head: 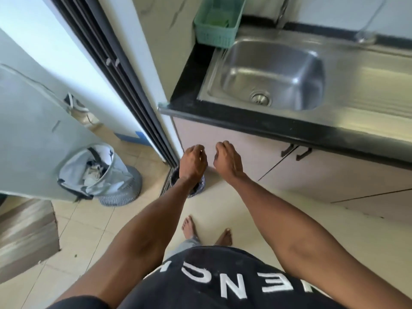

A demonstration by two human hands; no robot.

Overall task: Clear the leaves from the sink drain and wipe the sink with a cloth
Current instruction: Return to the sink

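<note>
The steel sink [274,70] is set in a black counter at the upper right. Its round drain [260,98] looks bare, with no leaves showing. I stand back from the counter with both arms stretched out low in front of the cabinet. My left hand [192,161] hangs with its fingers curled down over a small dark bin [196,186] on the floor. My right hand [227,159] hovers beside it, fingers loosely curled too. Nothing shows in either hand, though the palms face away. No cloth is in view.
A green plastic basket [217,23] sits on the counter's back left corner, next to the tap [282,14]. A sliding door frame [124,85] runs down the left. A lined waste bin [95,170] and a cardboard box [24,237] stand on the tiled floor.
</note>
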